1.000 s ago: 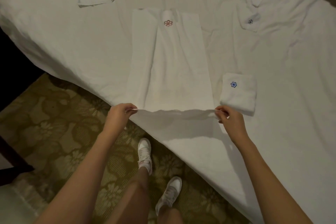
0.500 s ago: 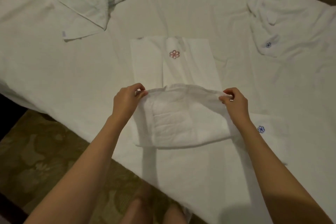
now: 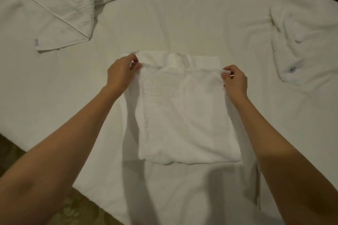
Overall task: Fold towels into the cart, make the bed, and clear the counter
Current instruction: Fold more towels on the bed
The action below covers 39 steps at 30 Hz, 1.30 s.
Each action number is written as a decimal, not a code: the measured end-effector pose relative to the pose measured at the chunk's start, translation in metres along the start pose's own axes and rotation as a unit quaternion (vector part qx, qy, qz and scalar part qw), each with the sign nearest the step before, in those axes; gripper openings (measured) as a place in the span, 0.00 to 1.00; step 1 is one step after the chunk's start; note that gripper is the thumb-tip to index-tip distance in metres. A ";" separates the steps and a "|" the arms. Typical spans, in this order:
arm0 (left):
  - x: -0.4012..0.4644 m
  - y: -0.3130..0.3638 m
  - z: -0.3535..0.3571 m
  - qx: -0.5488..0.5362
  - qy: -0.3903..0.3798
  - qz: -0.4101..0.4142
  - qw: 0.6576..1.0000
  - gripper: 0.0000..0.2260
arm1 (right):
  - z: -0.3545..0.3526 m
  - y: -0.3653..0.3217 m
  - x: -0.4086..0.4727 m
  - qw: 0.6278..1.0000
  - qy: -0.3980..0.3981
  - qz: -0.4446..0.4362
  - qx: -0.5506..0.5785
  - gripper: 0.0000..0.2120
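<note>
Head view: white towel point(image 3: 184, 113) lies folded over on the bed point(image 3: 182, 14), w/ its doubled-over top layer reaching almost to the far edge of the layer beneath. Left hand point(image 3: 121, 74) pinches the top layer's far-left corner, thumb and fingers point(image 3: 136, 65) curled onto the hem; a small red-printed tag point(image 3: 133, 52) sits just beyond them on the lower layer. Right hand point(image 3: 235, 83) pinches the far-right corner the same way, fingertips closed on a bunched bit of hem. The hem runs taut btwn both hands, slightly raised off the lower layer. A waffle-textured towel point(image 3: 60, 11) lies crumpled far-left on the bed, and another crumpled towel point(image 3: 296, 45) w/ a blue flower logo point(image 3: 292, 69) lies far-right, both well apart from the hands. Patterned carpet point(image 3: 76, 208) shows at the bottom-left.
</note>
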<state>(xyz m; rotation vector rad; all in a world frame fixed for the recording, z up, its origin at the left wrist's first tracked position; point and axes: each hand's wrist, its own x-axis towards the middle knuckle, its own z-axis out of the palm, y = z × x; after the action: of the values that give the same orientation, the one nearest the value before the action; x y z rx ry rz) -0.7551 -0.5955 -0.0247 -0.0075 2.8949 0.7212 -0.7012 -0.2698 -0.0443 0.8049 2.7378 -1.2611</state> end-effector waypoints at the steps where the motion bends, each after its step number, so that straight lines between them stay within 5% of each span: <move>1: 0.011 -0.001 0.004 -0.002 0.003 0.000 1.000 0.10 | 0.003 -0.001 0.012 1.000 -0.002 0.009 0.007 0.05; 16: 0.088 -0.038 0.047 0.012 0.013 -0.080 0.997 0.15 | 0.036 0.006 0.092 0.993 -0.029 0.080 0.082 0.07; 25: 0.067 -0.072 0.030 -0.139 -0.004 -0.182 0.973 0.16 | 0.031 0.010 0.095 0.986 -0.093 0.085 0.109 0.03; 35: 0.042 -0.044 0.020 -0.290 0.006 -0.126 0.949 0.11 | 0.020 -0.003 0.072 0.986 -0.103 0.070 0.110 0.04; 39: 0.032 -0.051 0.019 -0.348 0.000 -0.193 0.917 0.08 | 0.013 -0.005 0.059 0.976 -0.130 0.110 0.133 0.03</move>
<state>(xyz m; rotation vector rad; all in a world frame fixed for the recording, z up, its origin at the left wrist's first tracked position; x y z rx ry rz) -0.7812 -0.6311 -0.0696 -0.6331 2.3495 1.5863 -0.7573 -0.2556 -0.0625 0.8607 2.2412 -1.5757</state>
